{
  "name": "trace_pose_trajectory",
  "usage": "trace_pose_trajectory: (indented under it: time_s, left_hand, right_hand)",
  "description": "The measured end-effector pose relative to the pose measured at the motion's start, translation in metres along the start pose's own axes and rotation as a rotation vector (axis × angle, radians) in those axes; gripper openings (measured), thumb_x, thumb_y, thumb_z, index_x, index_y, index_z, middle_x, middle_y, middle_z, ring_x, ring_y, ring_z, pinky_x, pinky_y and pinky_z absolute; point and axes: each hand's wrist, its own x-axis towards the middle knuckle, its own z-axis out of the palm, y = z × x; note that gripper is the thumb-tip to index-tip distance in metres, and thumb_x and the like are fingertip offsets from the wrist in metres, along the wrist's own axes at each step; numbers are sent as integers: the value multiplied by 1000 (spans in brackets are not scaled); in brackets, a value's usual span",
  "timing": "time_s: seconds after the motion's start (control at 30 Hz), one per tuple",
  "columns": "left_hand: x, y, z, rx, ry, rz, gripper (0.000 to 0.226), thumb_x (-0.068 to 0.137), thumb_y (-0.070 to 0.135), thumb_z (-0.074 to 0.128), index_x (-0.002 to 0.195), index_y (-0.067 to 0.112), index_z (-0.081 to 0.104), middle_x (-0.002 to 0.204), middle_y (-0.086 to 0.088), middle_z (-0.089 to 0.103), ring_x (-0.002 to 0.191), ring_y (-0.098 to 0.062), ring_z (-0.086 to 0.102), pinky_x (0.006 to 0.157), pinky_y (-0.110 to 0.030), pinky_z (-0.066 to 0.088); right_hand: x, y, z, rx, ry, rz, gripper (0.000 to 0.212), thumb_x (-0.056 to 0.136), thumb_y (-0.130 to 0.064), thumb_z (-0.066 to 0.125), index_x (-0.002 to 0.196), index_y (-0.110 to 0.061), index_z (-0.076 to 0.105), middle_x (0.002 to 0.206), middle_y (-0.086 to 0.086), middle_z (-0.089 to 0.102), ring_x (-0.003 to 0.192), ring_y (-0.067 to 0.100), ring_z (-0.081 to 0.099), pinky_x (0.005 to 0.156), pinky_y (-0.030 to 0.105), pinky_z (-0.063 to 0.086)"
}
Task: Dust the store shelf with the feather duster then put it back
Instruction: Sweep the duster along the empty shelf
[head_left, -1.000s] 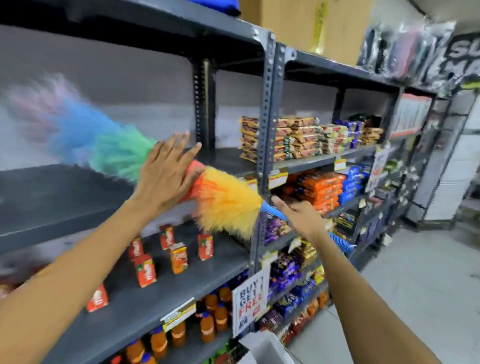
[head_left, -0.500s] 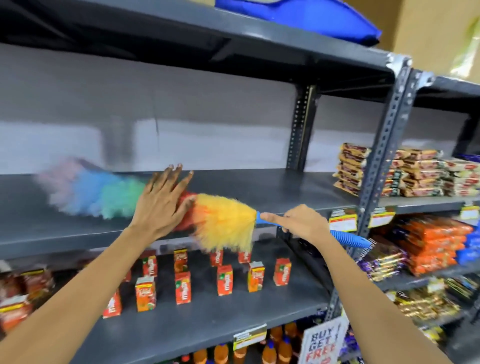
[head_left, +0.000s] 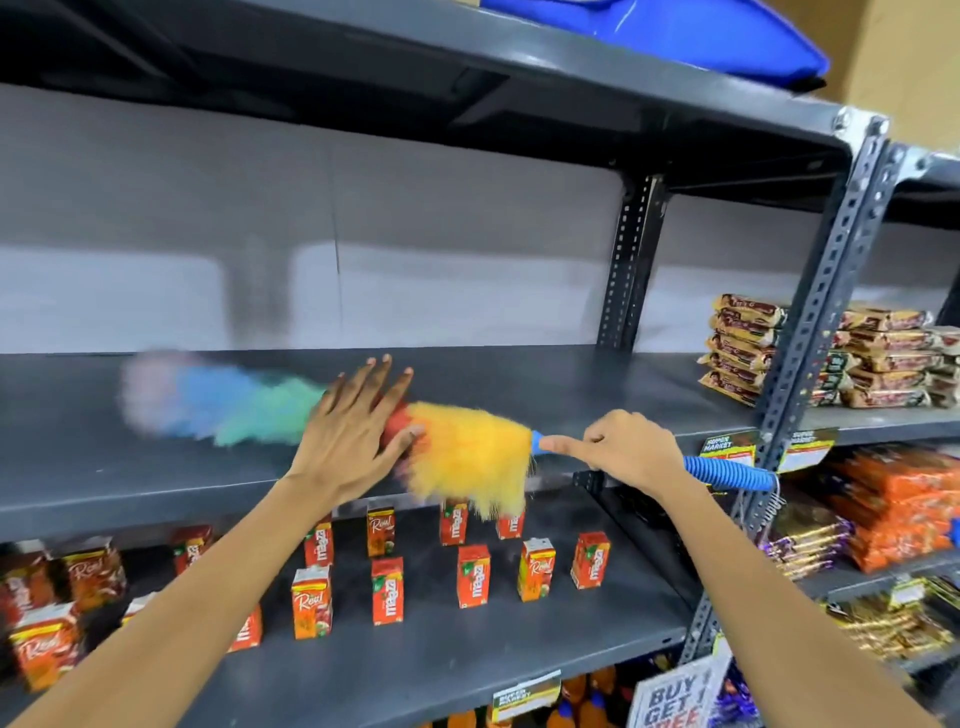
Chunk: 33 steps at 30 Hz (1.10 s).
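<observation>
The grey metal store shelf (head_left: 519, 374) fills the view, its bare middle board running from 9 o'clock to 3 o'clock. Lying along that board is the feather duster (head_left: 462, 452), head pointing toward 9 o'clock: the far tip is a pink and blue blur, then green, red and a thick yellow tuft that hangs over the board's front edge. Its ribbed blue handle (head_left: 727, 470) sticks out toward 3 o'clock, in front of the perforated upright (head_left: 810, 312).

The left hand (head_left: 353, 431) lies flat on the red part of the duster, fingers (head_left: 384, 374) spread apart and pointing toward 12 o'clock, pressing rather than gripping. The right hand (head_left: 623, 452) is clamped around the handle just beside the yellow tuft, its index finger stretched along the handle toward the head.

On the board below, at 6 o'clock, stand small red juice cartons (head_left: 387, 590) in loose rows. Stacked snack packets (head_left: 878, 358) sit at 3 o'clock on the neighbouring unit.
</observation>
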Motion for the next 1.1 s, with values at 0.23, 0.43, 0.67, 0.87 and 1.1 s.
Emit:
trace_pose_trajectory:
  time_s: [0.23,0.43,0.67,0.87,1.1]
  left_hand:
    - [2,-1,1,-13,3,28,84,77,69,-8,146,23,8,157,-8,11,145,-22,6,118,-40,4]
    - [4,-4,2,-31,-14,65,87,74,71,-13,146,24,3,158,-7,6,145,-21,1,118,-40,1]
    - [11,0,-2,-85,-3,108,89,74,71,-13,146,23,8,158,-7,11,145,-21,4,118,-40,4]
    - [25,34,9,-148,-79,180,70,88,62,12,146,22,7,158,-7,9,145,-21,1,117,-40,-1]
    - [34,53,23,-79,-84,236,83,78,68,-8,146,22,6,158,-7,9,145,-21,1,118,-40,2]
  right_hand:
    - [1,-10,-2,-45,58,11,82,56,-95,35,41,-16,18,36,-5,24,35,14,31,45,25,31]
    - [0,-14,2,5,4,85,81,53,-96,38,41,-16,26,40,-5,36,42,16,43,52,28,38]
    - [-4,9,-16,-39,3,129,79,53,-96,34,43,-18,26,41,-3,36,41,18,41,51,29,34]
    - [-18,38,-45,-155,101,242,75,64,-89,36,41,-19,28,40,-1,39,40,20,44,47,26,31]
    - [-18,69,-44,-191,41,188,68,84,-71,39,52,-13,51,51,2,49,59,26,56,59,34,44]
